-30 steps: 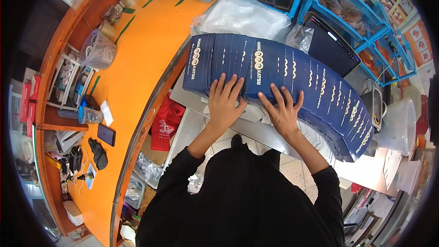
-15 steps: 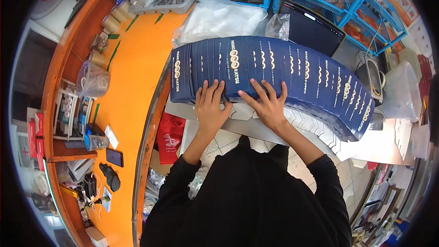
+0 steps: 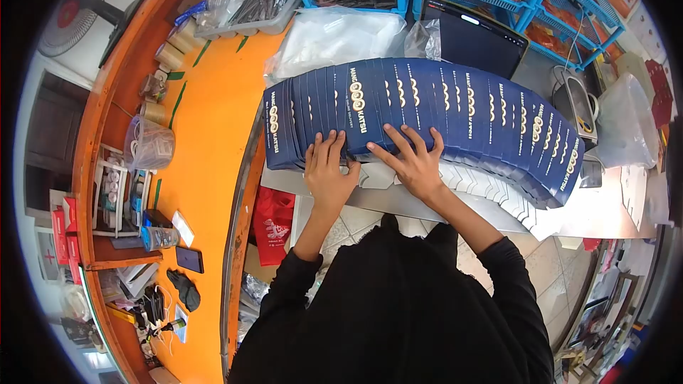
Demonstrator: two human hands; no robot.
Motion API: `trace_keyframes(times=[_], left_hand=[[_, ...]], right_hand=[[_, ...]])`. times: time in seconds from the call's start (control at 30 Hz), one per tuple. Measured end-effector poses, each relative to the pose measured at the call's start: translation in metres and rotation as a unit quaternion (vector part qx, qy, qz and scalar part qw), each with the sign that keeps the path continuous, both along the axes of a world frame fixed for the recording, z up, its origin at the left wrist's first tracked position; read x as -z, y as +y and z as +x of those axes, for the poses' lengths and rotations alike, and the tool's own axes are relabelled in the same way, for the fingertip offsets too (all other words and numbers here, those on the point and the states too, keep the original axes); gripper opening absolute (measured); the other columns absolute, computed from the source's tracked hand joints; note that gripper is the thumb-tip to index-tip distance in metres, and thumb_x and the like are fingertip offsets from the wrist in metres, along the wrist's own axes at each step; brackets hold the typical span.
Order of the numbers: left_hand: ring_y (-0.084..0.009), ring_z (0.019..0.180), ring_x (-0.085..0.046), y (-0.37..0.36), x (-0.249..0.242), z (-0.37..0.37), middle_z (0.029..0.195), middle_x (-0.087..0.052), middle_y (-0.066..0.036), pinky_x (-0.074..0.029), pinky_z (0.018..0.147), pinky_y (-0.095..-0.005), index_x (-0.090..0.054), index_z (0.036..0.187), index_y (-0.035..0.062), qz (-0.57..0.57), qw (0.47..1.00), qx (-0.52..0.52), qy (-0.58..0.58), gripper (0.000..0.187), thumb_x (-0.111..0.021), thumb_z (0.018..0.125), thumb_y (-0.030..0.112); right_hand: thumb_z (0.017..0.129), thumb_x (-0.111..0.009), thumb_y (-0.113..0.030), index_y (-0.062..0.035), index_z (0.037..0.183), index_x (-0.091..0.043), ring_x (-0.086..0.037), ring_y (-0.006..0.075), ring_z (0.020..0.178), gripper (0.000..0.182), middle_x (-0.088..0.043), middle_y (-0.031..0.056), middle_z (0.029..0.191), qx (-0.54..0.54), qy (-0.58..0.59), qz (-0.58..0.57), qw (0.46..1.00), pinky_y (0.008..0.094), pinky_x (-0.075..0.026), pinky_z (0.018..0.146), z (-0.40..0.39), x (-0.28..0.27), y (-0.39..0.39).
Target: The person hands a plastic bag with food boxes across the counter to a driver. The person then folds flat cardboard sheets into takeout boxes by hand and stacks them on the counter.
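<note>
I'm watching the row of blue boxes (image 3: pixel 455 110) lying in a curve on the grey table (image 3: pixel 384 200), just in front of the plastic (image 3: pixel 341 35) and near the screen (image 3: pixel 473 46); the left hand (image 3: pixel 331 181) and right hand (image 3: pixel 420 171) are resting along its near edge, fingers spread and touching the boxes; both are looking open to me, neither closing round a single box; the view is swinging over this last second, so the fan (image 3: pixel 75 14) is now showing at upper left; the left hand is sitting a little nearer the right than a second ago, while the row is keeping its curve; I'm judging that both are steadying the boxes as one block rather than lifting any; beyond, the orange table (image 3: pixel 206 192) is carrying a phone (image 3: pixel 190 259), well apart from the row.
</note>
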State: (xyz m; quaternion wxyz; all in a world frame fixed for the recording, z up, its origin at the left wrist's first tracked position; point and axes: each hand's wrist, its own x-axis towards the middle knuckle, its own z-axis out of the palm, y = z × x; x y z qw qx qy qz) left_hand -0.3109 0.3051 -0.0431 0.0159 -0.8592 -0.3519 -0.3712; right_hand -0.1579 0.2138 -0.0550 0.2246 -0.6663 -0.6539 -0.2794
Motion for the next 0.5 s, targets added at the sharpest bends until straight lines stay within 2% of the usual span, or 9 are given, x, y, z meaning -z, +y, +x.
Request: trace_keyframes(times=[0.23, 0.33, 0.5], left_hand=[[-0.0295, 0.105, -0.051, -0.0001, 0.0018, 0.0010, 0.103, -0.057, -0.007, -0.039, 0.089, -0.0417, -0.057, 0.105, 0.0086, -0.007, 1.000, 0.006, -0.001, 0.045, -0.058, 0.060, 0.012], [-0.0305, 0.106, -0.049, -0.0016, 0.0070, 0.0038, 0.105, -0.056, -0.008, -0.038, 0.089, -0.0430, -0.055, 0.107, 0.0074, 0.040, 0.999, -0.009, 0.010, 0.048, -0.058, 0.059, 0.011], [-0.0342, 0.114, -0.039, -0.0058, 0.0092, 0.0067, 0.114, -0.047, -0.013, -0.030, 0.094, -0.0478, -0.044, 0.117, 0.0044, 0.012, 0.999, -0.019, 0.044, 0.064, -0.062, 0.056, 0.008]], right_hand=[[0.072, -0.054, -0.014, -0.0390, 0.120, -0.043, -0.046, 0.0164, 0.103, 0.055, -0.045, -0.0005, 0.123, 0.008, 0.013, 0.012, 1.000, 0.0487, -0.018, 0.092, -0.0027, 0.0050, 0.0000], [0.072, -0.054, -0.014, -0.0388, 0.121, -0.043, -0.046, 0.0163, 0.103, 0.056, -0.044, -0.0011, 0.124, -0.002, 0.010, 0.012, 1.000, 0.0482, -0.018, 0.092, 0.0004, 0.0087, 0.0000], [0.072, -0.054, -0.014, -0.0389, 0.122, -0.042, -0.044, 0.0164, 0.105, 0.057, -0.043, -0.0021, 0.125, 0.000, 0.029, 0.018, 0.999, 0.0482, -0.019, 0.092, -0.0016, 0.0090, 0.0000]])
